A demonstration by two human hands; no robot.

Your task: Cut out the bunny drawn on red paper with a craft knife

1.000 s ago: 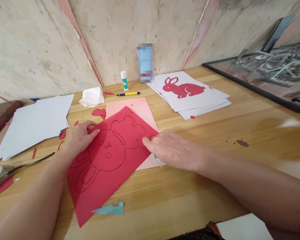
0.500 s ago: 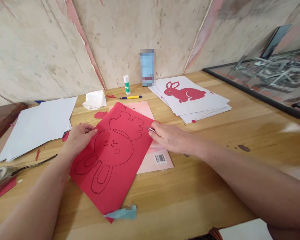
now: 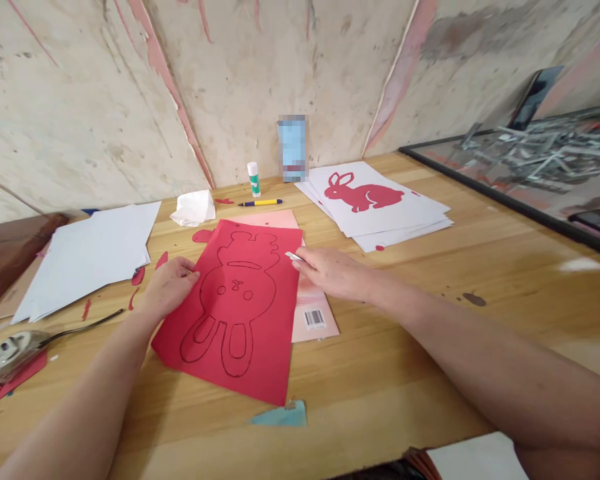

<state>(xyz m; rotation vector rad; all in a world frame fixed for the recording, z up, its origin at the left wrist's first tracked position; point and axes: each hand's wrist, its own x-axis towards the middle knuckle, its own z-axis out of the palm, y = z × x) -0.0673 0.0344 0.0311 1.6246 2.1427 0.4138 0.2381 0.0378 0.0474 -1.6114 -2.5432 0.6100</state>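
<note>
A red sheet (image 3: 240,313) with a rabbit outline drawn in black lies on the wooden table (image 3: 405,333), over a pink pad (image 3: 313,313) with a barcode. My left hand (image 3: 173,287) pinches the sheet's left edge, fingers closed on it. My right hand (image 3: 330,270) rests at the sheet's right edge, fingers closed on a thin silvery blade (image 3: 294,256) whose tip points at the paper. The rabbit's ears point toward me.
White sheets (image 3: 85,257) lie at the left. A stack with a red rabbit cut-out (image 3: 363,195) sits at the back right. A glue stick (image 3: 253,180), a pen (image 3: 260,202), a crumpled tissue (image 3: 194,207), red scraps, a tape measure (image 3: 10,347) and a framed glass panel (image 3: 520,160) are around.
The red sheet has been turned clockwise, so the rabbit now stands nearly straight with ears toward me. Both hands moved with it; the camera tilted slightly.
</note>
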